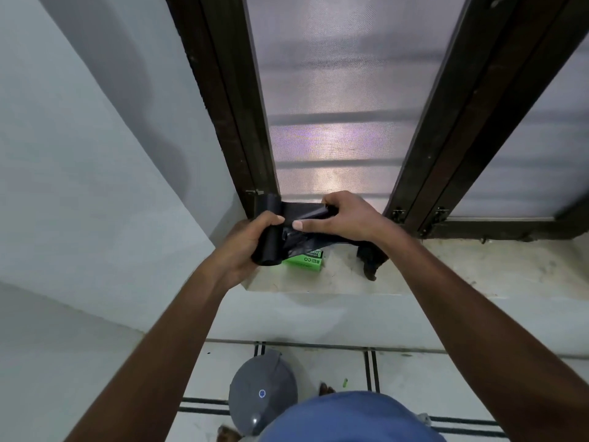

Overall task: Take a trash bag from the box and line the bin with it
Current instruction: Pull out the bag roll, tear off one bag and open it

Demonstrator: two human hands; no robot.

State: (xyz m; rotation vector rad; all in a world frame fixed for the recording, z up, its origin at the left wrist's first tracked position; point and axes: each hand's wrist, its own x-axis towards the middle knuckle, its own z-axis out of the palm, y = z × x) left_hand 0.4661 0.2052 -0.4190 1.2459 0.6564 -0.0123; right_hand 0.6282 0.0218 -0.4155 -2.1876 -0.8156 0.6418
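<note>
My left hand (251, 240) is curled around the roll of black trash bags (269, 237) and holds it upright. My right hand (338, 215), just beside it, pinches the loose end of the first bag (306, 212) between thumb and fingers, so a short strip of black plastic is stretched between my two hands. The green box (304, 261) lies on the window ledge (446, 266), directly under my hands, and part of it is hidden behind the roll.

I judge that the task is only in its first part. The roll is out of the box, but the bag is not yet torn off and not yet opened. The grey bin (263, 390) stands on the tiled floor (414, 384) far below my hands, near my body, and its lid looks closed. So what is left is tearing the bag free, opening the bin and lining it.

The ledge is pale stone with some dirt. Beyond my hands there is a dark window frame (242, 122) with mesh (344, 106), and to my left a plain white wall (95, 154).
</note>
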